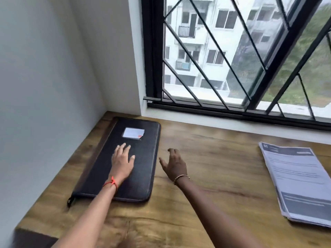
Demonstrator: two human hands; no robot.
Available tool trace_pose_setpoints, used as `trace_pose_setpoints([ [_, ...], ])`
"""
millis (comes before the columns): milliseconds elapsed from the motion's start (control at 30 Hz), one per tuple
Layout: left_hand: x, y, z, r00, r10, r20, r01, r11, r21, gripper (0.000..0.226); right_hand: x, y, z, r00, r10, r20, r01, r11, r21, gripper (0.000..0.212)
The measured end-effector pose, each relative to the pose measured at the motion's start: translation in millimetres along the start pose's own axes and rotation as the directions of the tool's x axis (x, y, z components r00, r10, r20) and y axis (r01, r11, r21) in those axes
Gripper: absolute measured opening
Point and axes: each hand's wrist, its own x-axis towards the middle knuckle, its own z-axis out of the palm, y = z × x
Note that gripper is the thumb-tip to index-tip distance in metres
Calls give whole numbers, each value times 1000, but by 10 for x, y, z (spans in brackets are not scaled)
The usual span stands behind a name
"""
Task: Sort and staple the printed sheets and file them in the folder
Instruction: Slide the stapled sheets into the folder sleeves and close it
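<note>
The stack of printed sheets (297, 176) lies at the right edge of the wooden tabletop (206, 149). Its lower right corner is cut off by the frame, and its text is too blurred to read; only dark header bands and grey lines show. The sheets are fanned slightly, so several paper edges show along the near side.

A black zip folder (143, 163) lies closed and flat in the tabletop's far left corner, beside the white wall (44, 68). It looks like leather and has rounded corners. It carries a small white label (133, 133) whose print is illegible, and a zip pull (70, 200) hangs off its near left corner.

The left hand (122, 161), a red thread (111, 182) at the wrist, rests flat on the folder's cover, fingers straight, holding nothing. The right hand (174, 164), wearing a beaded bracelet (180, 177), is just beside the folder's right edge, fingers loosely spread and empty. Whether it touches the wood cannot be told.
</note>
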Motion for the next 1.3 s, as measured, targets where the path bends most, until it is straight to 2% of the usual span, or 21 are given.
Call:
trace_pose_setpoints([
  [133, 85, -316, -145, 987, -161, -10, 161, 985, 67, 53, 60, -257, 201, 985, 124, 119, -135, 987, 86, 51],
  [300, 134, -584, -297, 905, -424, 12, 425, 904, -47, 62, 124, -378, 419, 930, 290, 226, -339, 914, 224, 53],
  [367, 146, -651, -336, 885, -466, 14, 466, 882, -74, 63, 161, -402, 478, 903, 351, 248, -417, 858, 301, 52],
  [467, 179, -716, -361, 861, -509, 16, 506, 851, -142, 60, 214, -424, 504, 844, 455, 283, -536, 723, 436, 27],
  [567, 205, -795, -341, 826, -564, 13, 547, 794, -265, 50, 248, -465, 529, 798, 520, 306, -600, 631, 492, 42],
  [700, 259, -853, -286, 807, -589, 45, 569, 756, -324, 47, 301, -420, 537, 750, 556, 357, -645, 498, 579, 34],
  [800, 313, -843, -294, 773, -628, 88, 616, 709, -343, 52, 346, -315, 516, 730, 550, 406, -647, 362, 671, 47],
  [867, 303, -794, -280, 762, -638, 108, 627, 687, -367, 52, 339, -259, 442, 722, 556, 411, -641, 316, 699, 51],
  [1000, 243, -457, -183, 792, -600, 111, 583, 690, -428, 41, 289, -48, 213, 687, 615, 386, -637, 255, 727, 46],
  [1067, 214, -225, -73, 810, -570, 141, 563, 685, -462, 47, 267, 122, 69, 667, 654, 358, -617, 214, 758, 40],
  [1233, 53, 471, 352, 823, -526, 214, 567, 736, -369, 62, 144, 736, -441, 601, 751, 273, -589, 185, 787, 35],
  [1300, -42, 790, 555, 830, -502, 244, 558, 748, -359, 59, 79, 1051, -635, 573, 784, 239, -588, 189, 786, 30],
])
